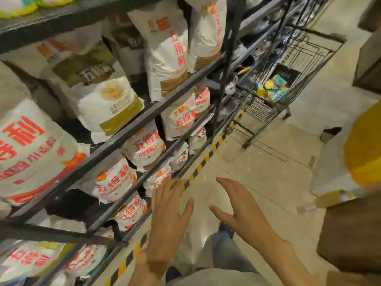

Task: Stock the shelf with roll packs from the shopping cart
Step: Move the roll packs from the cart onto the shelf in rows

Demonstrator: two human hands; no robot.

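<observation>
Both our hands hang empty in front of us, the left hand [169,211] flat with straight fingers, the right hand [237,205] spread wide. Just to the left of the left hand, the shelf [144,118] carries white flour sacks [111,182] printed in red with 五得利. Far ahead of the right hand, the shopping cart [288,65] holds the roll packs [272,89], teal and yellow, their writing too small to read. We judge the step is to walk to the cart; best take one pack in both hands, keeping clear of the shelf edge.
</observation>
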